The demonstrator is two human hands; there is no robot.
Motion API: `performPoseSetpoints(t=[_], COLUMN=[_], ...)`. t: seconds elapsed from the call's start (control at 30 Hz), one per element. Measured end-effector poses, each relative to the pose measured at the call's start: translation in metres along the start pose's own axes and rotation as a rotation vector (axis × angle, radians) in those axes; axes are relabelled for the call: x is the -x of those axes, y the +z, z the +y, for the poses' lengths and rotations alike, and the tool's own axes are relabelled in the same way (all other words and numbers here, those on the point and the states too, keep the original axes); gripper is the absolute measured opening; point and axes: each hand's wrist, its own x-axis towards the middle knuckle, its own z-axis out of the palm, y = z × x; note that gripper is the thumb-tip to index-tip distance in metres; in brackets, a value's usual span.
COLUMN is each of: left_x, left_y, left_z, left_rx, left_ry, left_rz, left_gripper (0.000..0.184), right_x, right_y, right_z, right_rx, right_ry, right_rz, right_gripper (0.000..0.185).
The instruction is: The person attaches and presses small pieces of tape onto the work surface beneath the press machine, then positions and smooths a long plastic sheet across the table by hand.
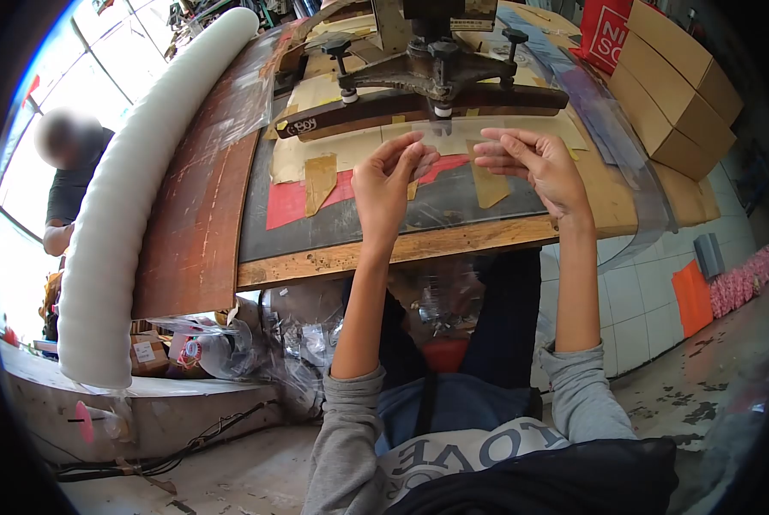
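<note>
My left hand (pixel 387 184) is raised above the front of the work table, thumb and fingers pinched together. My right hand (pixel 543 167) is level with it, thumb pressed against the fingers. The fingertips face each other across a small gap. A faint, clear glint shows between them, but I cannot make out what, if anything, either hand holds. Just beyond is the dark press bar (pixel 427 112) marked with white letters, under a metal press head (pixel 440 73). Below the hands lie a black mat (pixel 350 232), a red sheet (pixel 288 204) and strips of brown tape (pixel 320 184).
A thick white foam roll (pixel 114 232) leans along the left, beside a reddish-brown board (pixel 191 223). A person (pixel 67 184) stands beyond it. Cardboard boxes (pixel 676 86) and clear plastic sheeting (pixel 642 189) are on the right. Plastic-wrapped items (pixel 303 330) sit under the table.
</note>
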Motion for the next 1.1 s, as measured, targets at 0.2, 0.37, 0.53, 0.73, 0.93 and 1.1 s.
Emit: performPoseSetpoints(t=[0.2,0.37,0.53,0.73,0.93,1.1], left_x=[0.001,0.004,-0.002,-0.001,0.005,0.007], left_y=[0.002,0.009,0.009,0.005,0.003,-0.002], left_z=[0.004,0.010,0.002,-0.002,0.005,0.005], left_rx=[-0.021,-0.110,-0.094,-0.099,-0.090,-0.078], left_ry=[0.034,0.135,0.144,0.142,0.144,0.123], left_rz=[-0.035,0.005,0.005,-0.013,-0.124,-0.181], left_gripper=[0.032,0.026,0.018,0.018,0.028,0.035], right_x=[-0.003,-0.004,-0.004,0.006,0.007,0.008], right_y=[0.001,0.004,0.010,0.012,0.005,-0.002], right_z=[0.005,0.008,0.018,0.018,0.018,0.020], right_rx=[-0.018,0.014,0.013,-0.111,-0.110,-0.058], right_ry=[-0.012,-0.066,-0.303,-0.271,-0.243,-0.248], right_rz=[0.063,0.131,0.208,0.174,0.161,0.117], right_gripper=[0.025,0.020,0.014,0.014,0.013,0.012])
